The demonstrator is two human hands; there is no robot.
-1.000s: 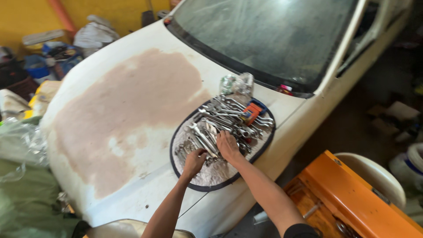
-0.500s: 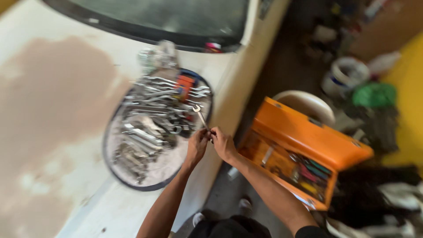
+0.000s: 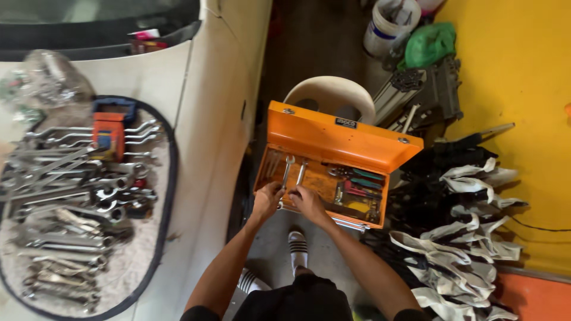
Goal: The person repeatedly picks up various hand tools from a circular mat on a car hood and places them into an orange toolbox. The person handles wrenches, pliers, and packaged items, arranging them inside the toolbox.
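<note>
Two hands at front edge of open orange toolbox [image 3: 333, 172]. Left hand [image 3: 266, 201] pinching shank of a combination wrench [image 3: 285, 178], jaw end pointing into tray. Right hand [image 3: 307, 201] curled beside it, touching a second wrench [image 3: 300, 173]; grip unclear. Lid tipped back against white plastic chair [image 3: 330, 95], keeping tray open. Round mat [image 3: 156, 249] on car hood [image 3: 208, 119], piled with more wrenches [image 3: 71, 196]. Heap of gloves [image 3: 464, 238] right of box.
</note>
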